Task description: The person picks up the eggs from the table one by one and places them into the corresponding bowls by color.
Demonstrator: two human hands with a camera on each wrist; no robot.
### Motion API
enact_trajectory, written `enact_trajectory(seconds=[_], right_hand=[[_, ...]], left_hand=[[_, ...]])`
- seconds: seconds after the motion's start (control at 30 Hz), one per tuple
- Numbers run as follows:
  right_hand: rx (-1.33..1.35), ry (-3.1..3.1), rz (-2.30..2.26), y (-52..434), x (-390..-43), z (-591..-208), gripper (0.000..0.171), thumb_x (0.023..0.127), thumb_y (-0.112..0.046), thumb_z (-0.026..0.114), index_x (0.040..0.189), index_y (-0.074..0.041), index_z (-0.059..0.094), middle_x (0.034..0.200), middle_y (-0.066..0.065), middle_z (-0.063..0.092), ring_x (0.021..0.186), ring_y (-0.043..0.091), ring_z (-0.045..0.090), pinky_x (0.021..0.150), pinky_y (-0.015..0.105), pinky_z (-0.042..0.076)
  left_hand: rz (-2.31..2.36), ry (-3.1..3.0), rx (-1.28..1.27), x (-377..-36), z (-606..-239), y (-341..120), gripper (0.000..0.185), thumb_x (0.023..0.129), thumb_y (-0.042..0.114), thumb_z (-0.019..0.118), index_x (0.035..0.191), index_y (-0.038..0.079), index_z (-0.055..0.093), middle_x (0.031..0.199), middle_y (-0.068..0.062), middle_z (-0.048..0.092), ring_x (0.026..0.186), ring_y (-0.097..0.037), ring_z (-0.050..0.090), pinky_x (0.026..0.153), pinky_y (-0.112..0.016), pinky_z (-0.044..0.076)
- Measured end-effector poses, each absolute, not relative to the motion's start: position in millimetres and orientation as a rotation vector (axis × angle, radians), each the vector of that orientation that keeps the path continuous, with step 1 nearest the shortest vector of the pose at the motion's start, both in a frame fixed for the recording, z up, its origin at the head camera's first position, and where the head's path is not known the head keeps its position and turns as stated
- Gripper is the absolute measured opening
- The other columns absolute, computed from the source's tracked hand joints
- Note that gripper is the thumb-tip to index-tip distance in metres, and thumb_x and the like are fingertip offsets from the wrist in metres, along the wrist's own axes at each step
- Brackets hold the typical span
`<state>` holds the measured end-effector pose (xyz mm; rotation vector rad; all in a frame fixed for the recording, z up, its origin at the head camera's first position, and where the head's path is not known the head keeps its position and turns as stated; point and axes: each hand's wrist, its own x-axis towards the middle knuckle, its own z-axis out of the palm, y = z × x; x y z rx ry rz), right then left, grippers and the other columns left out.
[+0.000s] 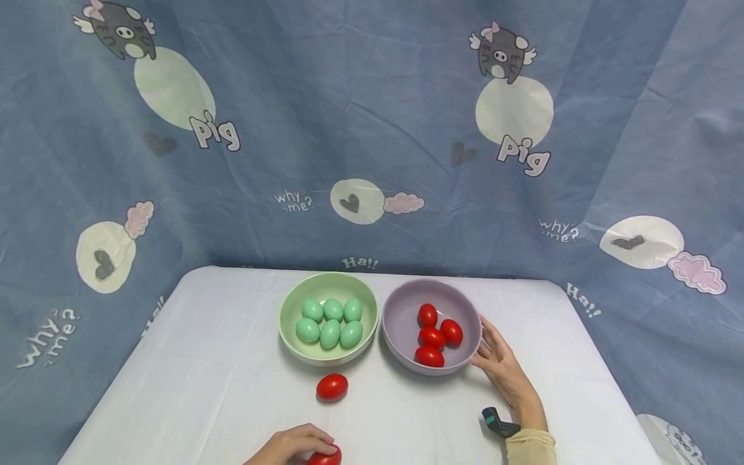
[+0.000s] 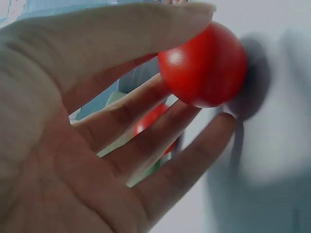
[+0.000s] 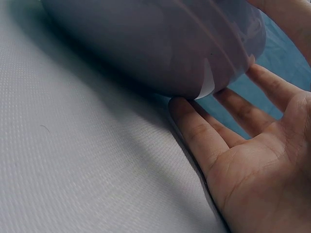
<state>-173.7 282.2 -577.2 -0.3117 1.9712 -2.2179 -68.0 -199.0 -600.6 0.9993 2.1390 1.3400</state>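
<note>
At the near edge of the table (image 1: 192,387), the left hand (image 1: 290,445) pinches a red egg (image 1: 325,457) between thumb and fingertips. The left wrist view shows that egg (image 2: 204,65) held only at its tips, with the thumb over the top and the fingers (image 2: 146,121) loosely spread beneath. The hold looks light, and the egg is smooth and rounded, so it could squirt out and roll across the cloth, perhaps off the near edge.

A little farther out, a second red egg (image 1: 332,387) lies loose on the table, just in front of the green bowl (image 1: 287,310). A careless sweep of the arm could knock it rolling.

To the right, the right hand (image 1: 500,365) rests open with straight fingers against the near right side of the purple bowl (image 1: 401,310), steadying it without gripping. In the right wrist view the fingertips (image 3: 194,126) sit just under the bowl's curved wall (image 3: 146,43). A push there might slide or tip the bowl and spill its four red eggs (image 1: 433,334).

The green bowl, touching or nearly touching the purple one, holds six green eggs (image 1: 330,321); a shove to one bowl could jolt the other.
</note>
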Motion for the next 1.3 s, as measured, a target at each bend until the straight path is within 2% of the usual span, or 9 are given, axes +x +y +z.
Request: enact_trajectory(seconds=[0.17,0.27,0.4,0.63,0.8,1.07,1.3], right_hand=[[-0.289,1.985,-2.211,283,-173,-577,0.096,0.091,0.000,0.071,0.167,-0.017,0.015,0.175,0.016,0.007,0.135,-0.010,0.050,0.108,0.017,0.049],[-0.286,1.989,-2.209,283,-173,-577,0.096,0.090,0.000,0.072,0.167,-0.017,0.015,0.175,0.017,0.007,0.135,-0.010,0.050,0.108,0.017,0.049],[-0.293,1.991,-2.212,282,-173,-576,0.097,0.090,0.001,0.072,0.167,-0.016,0.015,0.174,0.018,0.007,0.135,-0.009,0.051,0.108,0.017,0.049],[-0.292,1.984,-2.215,283,-173,-577,0.096,0.090,0.002,0.071,0.167,-0.016,0.016,0.174,0.019,0.007,0.134,-0.008,0.052,0.108,0.018,0.050],[-0.294,1.990,-2.207,283,-174,-578,0.095,0.090,0.002,0.070,0.166,-0.017,0.017,0.175,0.017,0.008,0.135,-0.009,0.051,0.108,0.018,0.049],[-0.303,1.986,-2.209,284,-173,-578,0.095,0.091,0.002,0.070,0.167,-0.017,0.016,0.175,0.017,0.007,0.136,-0.010,0.049,0.108,0.018,0.049],[-0.296,1.982,-2.203,283,-174,-577,0.095,0.091,0.000,0.071,0.167,-0.019,0.016,0.175,0.015,0.008,0.136,-0.011,0.048,0.109,0.017,0.049]], left_hand=[[1.403,2.123,0.996,-59,-562,-190,0.037,0.096,0.016,0.073,0.132,0.008,0.069,0.128,-0.014,0.064,0.119,0.008,0.054,0.081,-0.024,0.063],[1.458,2.086,0.921,-55,-549,-185,0.036,0.095,0.014,0.074,0.130,0.005,0.069,0.127,-0.014,0.064,0.117,0.012,0.053,0.082,-0.022,0.063],[1.482,2.071,0.849,-54,-547,-183,0.036,0.094,0.015,0.075,0.129,0.006,0.069,0.127,-0.010,0.066,0.114,0.013,0.053,0.082,-0.020,0.062],[1.502,2.117,0.943,-56,-552,-183,0.036,0.094,0.012,0.075,0.128,0.004,0.069,0.125,-0.017,0.065,0.117,0.011,0.053,0.079,-0.023,0.064],[1.528,2.091,0.916,-56,-551,-181,0.039,0.093,0.012,0.076,0.130,0.003,0.068,0.127,-0.016,0.064,0.117,0.012,0.052,0.081,-0.022,0.063],[1.516,2.130,0.920,-64,-544,-171,0.041,0.093,0.020,0.078,0.131,0.011,0.069,0.128,-0.011,0.067,0.117,0.007,0.058,0.082,-0.021,0.063],[1.455,2.232,0.705,-74,-519,-154,0.040,0.089,0.026,0.082,0.127,0.023,0.073,0.130,-0.005,0.067,0.116,-0.010,0.062,0.087,-0.028,0.064]])
